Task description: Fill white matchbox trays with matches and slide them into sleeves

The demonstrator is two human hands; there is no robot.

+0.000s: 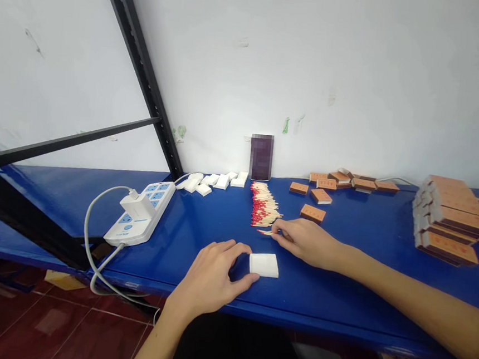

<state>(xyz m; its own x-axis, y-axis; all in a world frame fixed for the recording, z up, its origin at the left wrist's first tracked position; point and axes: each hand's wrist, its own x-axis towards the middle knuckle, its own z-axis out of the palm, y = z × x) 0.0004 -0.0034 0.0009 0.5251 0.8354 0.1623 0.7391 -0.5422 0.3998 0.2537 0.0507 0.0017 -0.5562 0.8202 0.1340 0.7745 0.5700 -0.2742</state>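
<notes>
My left hand [214,275] rests on the blue table [202,226], its thumb and fingers curved around the left side of a small white inner box [264,265]. My right hand [303,240] lies further back, fingers pinched on a red-tipped matchstick [265,232] at the near end of a row of matches [263,205]. Both hands are closed.
Several white inner boxes [214,182] lie by the wall, next to a white power strip [142,213] with a plugged cable. Orange matchbox sleeves [335,185] are scattered at the back, with a stack of them [447,225] at the right. A black shelf brace [148,76] runs diagonally.
</notes>
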